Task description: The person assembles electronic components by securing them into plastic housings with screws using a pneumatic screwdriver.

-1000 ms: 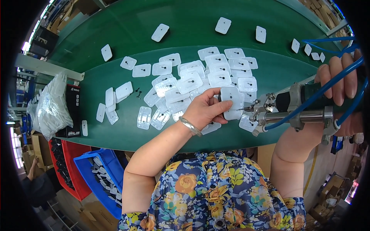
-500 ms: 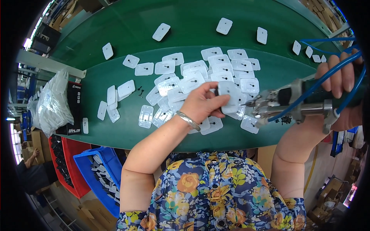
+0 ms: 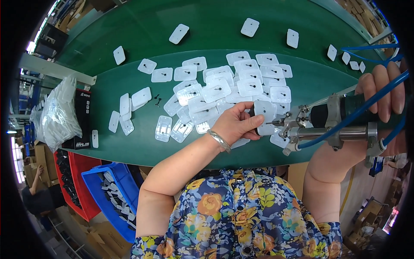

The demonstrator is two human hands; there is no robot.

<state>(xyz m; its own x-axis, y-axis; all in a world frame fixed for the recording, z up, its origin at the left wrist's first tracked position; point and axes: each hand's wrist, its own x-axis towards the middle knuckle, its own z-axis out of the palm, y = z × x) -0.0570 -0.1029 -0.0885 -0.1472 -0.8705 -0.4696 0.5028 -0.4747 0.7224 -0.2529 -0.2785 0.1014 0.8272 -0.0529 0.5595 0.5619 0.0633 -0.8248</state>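
Observation:
My left hand point(image 3: 235, 122) pinches a white rounded plate point(image 3: 265, 110) with a dark part behind it, over the near side of a pile. At the right, my right hand point(image 3: 381, 91) is wrapped round a powered screwdriver point(image 3: 334, 131) with a metal head and blue hoses. Its thin bit point(image 3: 276, 123) points left at the plate's right edge; whether it touches a screw is too small to tell. Across the green table spreads the pile of white plates point(image 3: 217, 90), most with a dark screw standing in the middle. A few loose dark screws point(image 3: 157, 100) lie left of it.
Several white plates with dark backs point(image 3: 250, 27) stand along the green far surface point(image 3: 215, 26). On the left end sit a clear bag point(image 3: 60, 116) and a black box point(image 3: 83, 116). Below are a red bin point(image 3: 88, 207) and a blue bin point(image 3: 101, 203). Another person point(image 3: 36, 190) is far left.
My left hand has shifted slightly right and nearer with the plate, which is now turned. The screwdriver has swung nearer to level, its bit lower beside the plate.

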